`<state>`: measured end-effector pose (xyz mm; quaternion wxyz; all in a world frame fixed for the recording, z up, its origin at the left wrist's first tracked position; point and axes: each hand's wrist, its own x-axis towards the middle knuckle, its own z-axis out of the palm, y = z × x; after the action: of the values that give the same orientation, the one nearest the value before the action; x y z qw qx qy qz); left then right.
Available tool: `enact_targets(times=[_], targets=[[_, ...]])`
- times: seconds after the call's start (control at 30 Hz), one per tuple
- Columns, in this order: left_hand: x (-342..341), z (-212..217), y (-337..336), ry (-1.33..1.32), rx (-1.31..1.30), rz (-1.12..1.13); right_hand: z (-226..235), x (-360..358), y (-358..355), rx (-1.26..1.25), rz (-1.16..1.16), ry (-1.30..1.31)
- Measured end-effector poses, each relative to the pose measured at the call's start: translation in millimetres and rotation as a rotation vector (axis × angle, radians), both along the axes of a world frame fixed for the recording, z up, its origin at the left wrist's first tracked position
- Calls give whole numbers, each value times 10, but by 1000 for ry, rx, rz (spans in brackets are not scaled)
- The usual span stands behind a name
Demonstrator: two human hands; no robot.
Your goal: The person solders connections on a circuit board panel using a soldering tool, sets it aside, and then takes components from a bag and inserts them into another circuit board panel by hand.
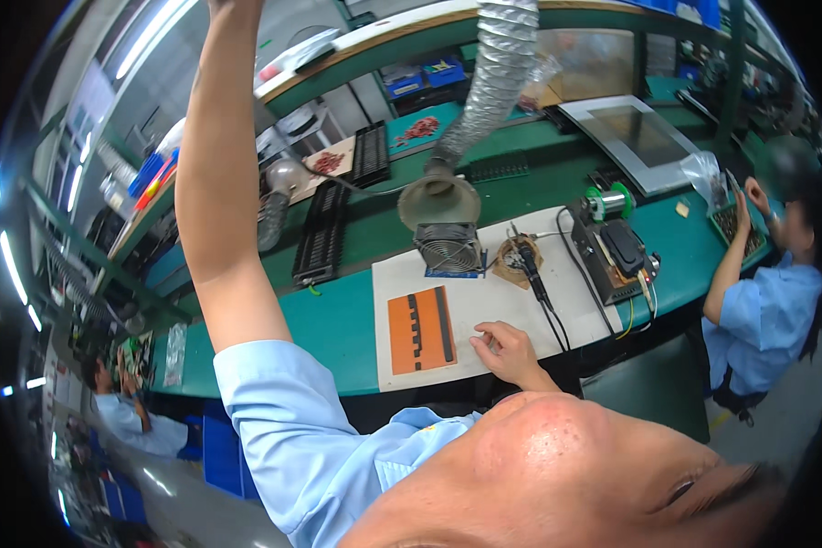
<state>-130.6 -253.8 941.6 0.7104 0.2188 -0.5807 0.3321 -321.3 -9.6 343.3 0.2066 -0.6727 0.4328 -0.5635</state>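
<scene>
My right hand [510, 353] rests on the white work mat [470, 376], its fingers loosely bent, thumb and forefinger apart, with nothing visible between them. Just left of it lies an orange board [399, 334] with a row of small black pieces [415, 331] and a long dark strip [445, 324]. My left arm [224, 183] reaches up high; its hand is cut off by the top edge. Behind the board stands a small square fan [447, 248] beneath a fume extraction hood [438, 203]. A soldering iron [530, 260] sits in its stand farther right.
Right of the mat are a black soldering station [607, 251] and a solder wire reel [609, 203]. Black slotted racks [322, 233] and red parts [327, 163] lie at back left. A co-worker [765, 292] handles a green tray [738, 228] at right; another person [123, 411] sits far left.
</scene>
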Motion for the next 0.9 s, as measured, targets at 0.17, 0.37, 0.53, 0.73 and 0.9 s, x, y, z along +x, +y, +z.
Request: enact_targets(times=[0.17, 0.37, 0.53, 0.73, 0.9], targets=[[923, -787, 634, 52, 210, 152, -66, -15, -70, 94, 75, 12], [1865, -2340, 1698, 159, 610, 361, -94, -2, -159, 118, 71, -36], [2019, -3053, 2266, 149, 847, 358, -84, -3, -152, 102, 45, -79], [2535, -4368, 2592, 250, 723, 389, 38, 99, -52, 152, 18, -113], [2427, -4968, 2353, 412, 497, 457, 554, 877, 118, 128, 439, 39]])
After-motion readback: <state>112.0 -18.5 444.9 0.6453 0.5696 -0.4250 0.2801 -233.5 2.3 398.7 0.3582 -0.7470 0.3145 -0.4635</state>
